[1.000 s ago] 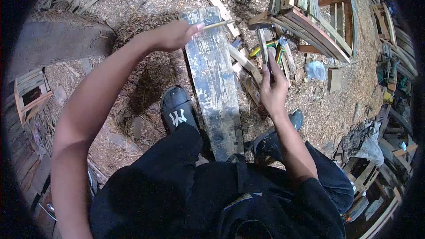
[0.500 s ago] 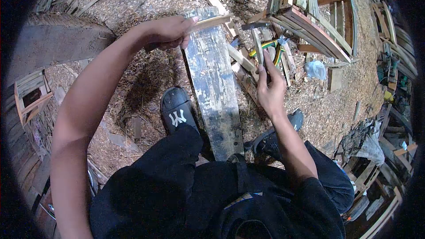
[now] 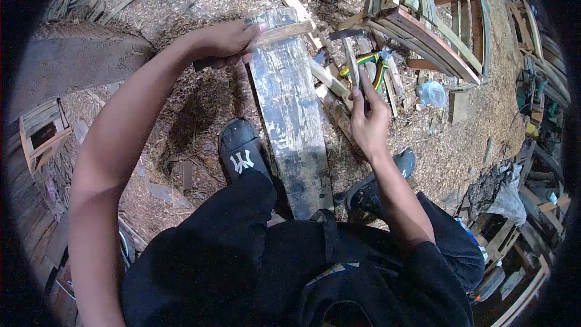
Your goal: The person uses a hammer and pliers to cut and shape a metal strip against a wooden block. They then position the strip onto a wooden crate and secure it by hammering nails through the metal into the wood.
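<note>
- Head view looks down over the person's lap at a weathered plank (image 3: 290, 115) running from six o'clock towards twelve o'clock across ground covered in wood chips.
- Left hand (image 3: 224, 42), at about eleven o'clock, is clenched around one end of a thin wooden strip (image 3: 284, 31). The strip lies crosswise on the far end of the plank, its free end pointing towards two o'clock.
- Right hand (image 3: 366, 118), at about three o'clock of the plank, grasps the handle of a hammer (image 3: 351, 60). The dark head sits up near one o'clock, just beside the strip's free end and over loose offcuts.
- Green-and-yellow tool handles (image 3: 370, 63) lie among scrap pieces right beside the hammer's shaft; a slatted wooden frame (image 3: 423, 18) stands at one to two o'clock.
- A black shoe (image 3: 242, 151) rests against the plank's left edge at about eight o'clock.
- Risks, as I judge them: the left fingers sit close to where the strip crosses the plank, so a blow landing off line could catch them.
- The strip is held at one end only, so a knock could make it pivot or slide off the plank.
- It looks thin enough to split under a hard strike.
- The plank rests on loose chips and may rock.
</note>
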### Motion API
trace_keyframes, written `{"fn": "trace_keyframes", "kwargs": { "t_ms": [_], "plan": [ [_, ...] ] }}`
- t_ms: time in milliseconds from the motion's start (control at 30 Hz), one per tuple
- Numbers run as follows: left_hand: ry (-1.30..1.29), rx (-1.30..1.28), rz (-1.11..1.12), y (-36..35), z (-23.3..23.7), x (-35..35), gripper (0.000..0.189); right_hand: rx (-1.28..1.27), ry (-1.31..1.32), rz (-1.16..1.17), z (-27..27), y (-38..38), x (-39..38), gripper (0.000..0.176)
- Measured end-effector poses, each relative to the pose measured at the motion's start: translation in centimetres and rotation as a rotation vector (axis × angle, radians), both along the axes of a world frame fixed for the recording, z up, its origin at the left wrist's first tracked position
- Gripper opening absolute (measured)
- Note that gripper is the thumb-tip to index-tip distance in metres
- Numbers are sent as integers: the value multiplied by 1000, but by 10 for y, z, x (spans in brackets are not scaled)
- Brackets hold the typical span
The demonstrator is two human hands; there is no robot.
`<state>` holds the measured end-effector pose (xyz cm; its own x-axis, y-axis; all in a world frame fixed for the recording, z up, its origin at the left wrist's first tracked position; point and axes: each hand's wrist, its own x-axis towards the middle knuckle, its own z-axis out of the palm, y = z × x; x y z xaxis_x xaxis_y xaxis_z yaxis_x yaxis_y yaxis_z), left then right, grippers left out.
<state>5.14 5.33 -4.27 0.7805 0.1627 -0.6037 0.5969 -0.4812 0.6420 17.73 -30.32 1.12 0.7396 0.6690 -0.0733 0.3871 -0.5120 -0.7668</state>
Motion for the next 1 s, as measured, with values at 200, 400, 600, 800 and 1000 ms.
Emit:
{"fn": "trace_keyframes", "kwargs": {
  "t_ms": [200, 400, 600, 800, 1000],
  "plan": [
    [24, 40, -61, -2, 17, 3, 75, 6, -8, 11, 1, -1, 1, 41],
    [-258, 420, -164, -26, 55, -1, 62, 82, -104, 71, 3, -3, 0, 43],
    [-188, 549, -236, -33, 46, -9, 56, -18, -47, 135, 15, 4, -5, 47],
    [-184, 569, -226, -37, 47, -12, 53, 88, -123, 117, 0, 3, -15, 49],
    [-239, 595, -229, -37, 41, -13, 51, -49, 366, -63, 7, 14, -33, 49]
  ]
}}
